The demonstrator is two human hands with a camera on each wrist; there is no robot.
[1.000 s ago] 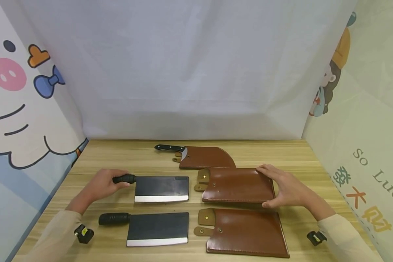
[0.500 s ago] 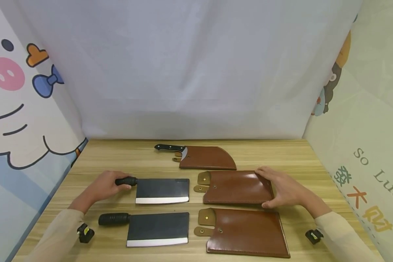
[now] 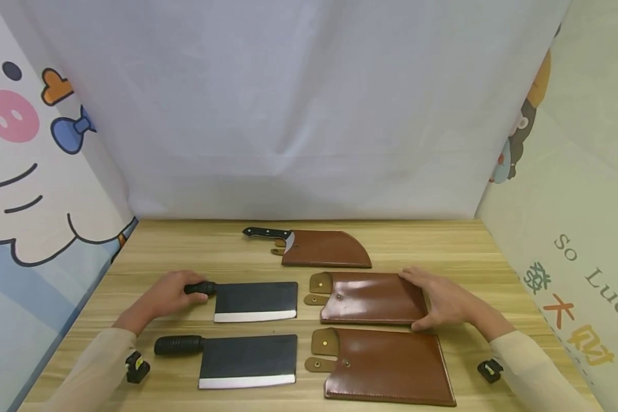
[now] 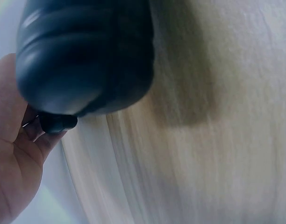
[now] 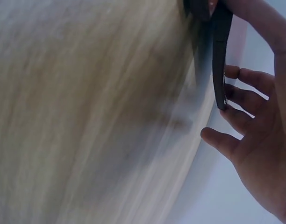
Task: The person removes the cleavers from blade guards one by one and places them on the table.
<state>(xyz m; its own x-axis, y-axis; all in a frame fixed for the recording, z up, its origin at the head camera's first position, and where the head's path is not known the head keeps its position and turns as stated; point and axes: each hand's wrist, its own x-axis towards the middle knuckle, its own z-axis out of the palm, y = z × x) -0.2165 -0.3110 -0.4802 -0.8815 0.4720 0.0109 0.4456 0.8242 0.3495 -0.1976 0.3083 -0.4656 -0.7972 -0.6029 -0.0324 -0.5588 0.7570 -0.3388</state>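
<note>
Pale curtains back the wooden bench (image 3: 401, 240). Left hand (image 3: 167, 294) grips the cleaver (image 3: 254, 301) handle; right hand's (image 3: 438, 300) grip pinches the brown sheath (image 3: 371, 297) beside it. Slide the blade in level, spine aligned with its mouth.

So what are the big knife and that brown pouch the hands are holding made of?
The cleaver looks like dark-coated steel: matte black blade, bright bare strip along the edge. Its black handle seems ribbed plastic or rubber. The brown sheath looks like smooth leather or an imitation: glossy sheen, stitched border, small metal snaps.
</note>
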